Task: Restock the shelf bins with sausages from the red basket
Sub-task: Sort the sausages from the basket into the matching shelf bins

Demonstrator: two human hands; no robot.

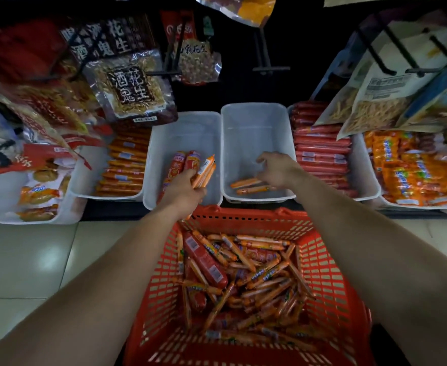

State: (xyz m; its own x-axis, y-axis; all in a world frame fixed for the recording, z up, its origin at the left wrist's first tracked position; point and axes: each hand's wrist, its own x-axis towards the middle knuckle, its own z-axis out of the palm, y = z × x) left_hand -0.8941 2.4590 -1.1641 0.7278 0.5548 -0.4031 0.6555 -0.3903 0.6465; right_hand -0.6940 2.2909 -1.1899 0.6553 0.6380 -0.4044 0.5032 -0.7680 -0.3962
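Beyond the far-left corner of the red basket (330, 273), a bundle of thick red and thin orange sausages (193, 165) is gripped by the left hand (184, 190), fingers curled round it, over a clear bin (182, 133). Loose sausages (256, 273) are heaped inside the basket. Beyond its far rim, the right hand (277, 169) is held with fingers loosely bent and nothing gripped, just above two thin sausages (246, 183) lying in a second clear bin (254, 128).

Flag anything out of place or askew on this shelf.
Nothing looks spilled or damaged. Two thin orange sausages lie loose and slanted at the front of the near-empty bin under the right hand, unlike the neat red stacks beside it.
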